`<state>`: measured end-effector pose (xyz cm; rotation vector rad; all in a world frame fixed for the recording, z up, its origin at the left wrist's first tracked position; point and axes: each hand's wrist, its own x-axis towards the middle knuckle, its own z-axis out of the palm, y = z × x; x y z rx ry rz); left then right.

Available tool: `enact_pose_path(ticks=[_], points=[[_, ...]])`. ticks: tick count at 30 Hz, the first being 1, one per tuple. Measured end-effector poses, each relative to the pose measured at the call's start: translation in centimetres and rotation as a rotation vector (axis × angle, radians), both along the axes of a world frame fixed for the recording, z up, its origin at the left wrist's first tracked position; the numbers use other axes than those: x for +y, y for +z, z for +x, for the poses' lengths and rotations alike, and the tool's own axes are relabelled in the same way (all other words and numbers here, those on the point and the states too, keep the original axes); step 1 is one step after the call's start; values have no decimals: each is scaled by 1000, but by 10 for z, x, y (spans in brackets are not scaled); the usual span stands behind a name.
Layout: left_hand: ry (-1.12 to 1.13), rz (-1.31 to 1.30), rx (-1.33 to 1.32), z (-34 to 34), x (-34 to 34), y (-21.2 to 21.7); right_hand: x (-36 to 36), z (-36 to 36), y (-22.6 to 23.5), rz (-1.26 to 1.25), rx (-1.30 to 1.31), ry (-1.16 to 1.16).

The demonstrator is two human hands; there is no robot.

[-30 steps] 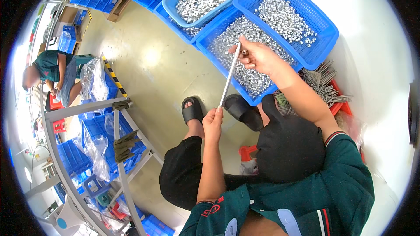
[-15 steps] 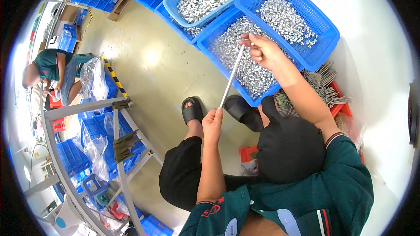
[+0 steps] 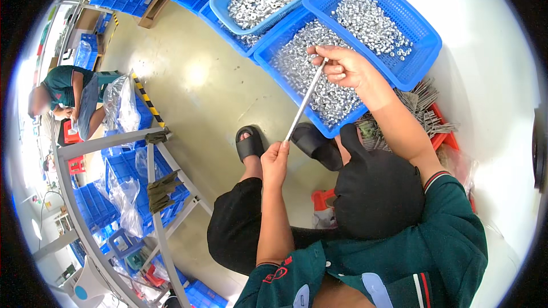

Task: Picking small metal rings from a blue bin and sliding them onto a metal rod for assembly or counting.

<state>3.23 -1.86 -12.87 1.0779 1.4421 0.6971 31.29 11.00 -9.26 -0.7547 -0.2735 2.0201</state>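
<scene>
My left hand (image 3: 275, 162) is closed round the lower end of a slim silver metal rod (image 3: 305, 101), which slants up and to the right. At the rod's upper tip, the thumb and fingers of my right hand (image 3: 342, 67) are pinched together. Whatever small piece they may hold is too small to make out. Under my right hand lies a blue basket (image 3: 274, 72) filled with small silver metal collars (image 3: 299, 45). A second blue basket (image 3: 425, 40) with more such collars (image 3: 371, 23) rests against it at the upper right.
Beyond is a lighter blue basket (image 3: 220, 8) of larger nuts. Beside my right knee, a red bin (image 3: 451, 137) holds many thin metal rods (image 3: 425, 117). A grey metal frame (image 3: 108, 141) stands at left, with blue crates (image 3: 134, 168) behind. Another person (image 3: 71, 88) sits at far left.
The rod's upper end has moved slightly right, into the fingers of my right hand, which now close at its tip. My left hand has barely moved.
</scene>
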Motion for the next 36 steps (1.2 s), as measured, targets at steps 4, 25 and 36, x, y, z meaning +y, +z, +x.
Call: enact_pose_path(ticks=[4, 25, 36], points=[[3, -17, 21, -2, 2, 0, -1, -5, 1, -5, 38, -62], [21, -4, -86, 3, -1, 2, -3, -24, 0, 17, -63, -34], [71, -123, -201, 7, 3, 7, -12, -23, 9, 346, -614, 236]])
